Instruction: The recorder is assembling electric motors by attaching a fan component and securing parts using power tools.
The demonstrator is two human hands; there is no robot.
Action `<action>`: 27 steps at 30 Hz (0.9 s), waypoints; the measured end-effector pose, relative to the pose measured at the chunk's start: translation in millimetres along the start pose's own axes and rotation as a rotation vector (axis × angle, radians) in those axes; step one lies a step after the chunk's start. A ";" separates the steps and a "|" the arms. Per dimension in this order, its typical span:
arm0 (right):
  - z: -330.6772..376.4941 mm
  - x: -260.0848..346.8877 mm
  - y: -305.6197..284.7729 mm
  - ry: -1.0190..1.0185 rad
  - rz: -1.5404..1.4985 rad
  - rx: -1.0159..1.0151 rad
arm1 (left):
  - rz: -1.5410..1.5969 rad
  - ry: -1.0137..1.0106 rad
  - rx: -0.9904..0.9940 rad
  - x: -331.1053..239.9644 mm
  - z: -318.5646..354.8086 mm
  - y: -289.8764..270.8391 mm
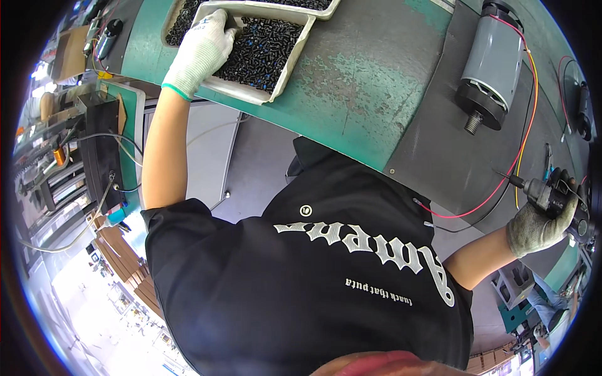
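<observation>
My left hand (202, 51), in a white knit glove, reaches into a shallow white tray (290, 62) filled with small black screws (263, 47); its fingertips are buried among them, so I cannot tell whether it holds any. My right hand (540, 224), in a grey glove, is closed around a small black electric screwdriver (555, 195) at the right end of the bench, tip pointing left. A grey cylindrical motor (495, 59) with a black end cap and a threaded shaft lies on the dark mat between the two hands.
The green workbench (357, 88) has worn paint. Red and yellow wires (525, 125) run from the motor toward the screwdriver. A second tray of screws (313, 6) sits behind the first. Another small motor (108, 37) lies at the far left. My black shirt fills the lower middle.
</observation>
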State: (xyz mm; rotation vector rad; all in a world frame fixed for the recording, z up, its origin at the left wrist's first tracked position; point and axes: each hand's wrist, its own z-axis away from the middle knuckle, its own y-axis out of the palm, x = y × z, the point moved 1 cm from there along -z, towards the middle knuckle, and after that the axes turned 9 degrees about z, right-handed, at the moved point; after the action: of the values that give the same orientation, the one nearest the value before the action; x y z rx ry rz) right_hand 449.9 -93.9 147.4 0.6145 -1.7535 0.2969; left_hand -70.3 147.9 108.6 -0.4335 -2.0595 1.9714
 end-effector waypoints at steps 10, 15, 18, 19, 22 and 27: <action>18.0 12.2 24.3 -0.094 0.060 -0.078 | 1.890 0.064 -0.097 -62.4 20.7 -43.2; 10.9 46.0 50.3 0.210 -0.700 0.501 | 2.715 -0.239 0.254 -213.5 41.0 -26.5; 13.7 58.1 41.5 0.174 -0.627 0.460 | 2.975 0.149 0.718 -270.6 38.4 -10.0; 24.1 63.7 48.3 0.158 -0.604 0.437 | 2.982 0.148 0.766 -279.3 41.3 -11.5; 36.3 64.7 62.7 0.097 -0.540 0.383 | 2.998 0.032 0.847 -294.9 43.8 -12.5; 48.5 67.1 62.3 0.045 -0.530 0.365 | 2.921 0.090 0.801 -293.4 37.8 -14.1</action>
State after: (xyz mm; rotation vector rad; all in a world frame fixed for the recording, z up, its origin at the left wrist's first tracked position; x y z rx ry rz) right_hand 364.8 -83.3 205.6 1.2936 -1.4366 0.2549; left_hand 185.3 -0.5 126.8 1.5772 -0.6692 -0.8026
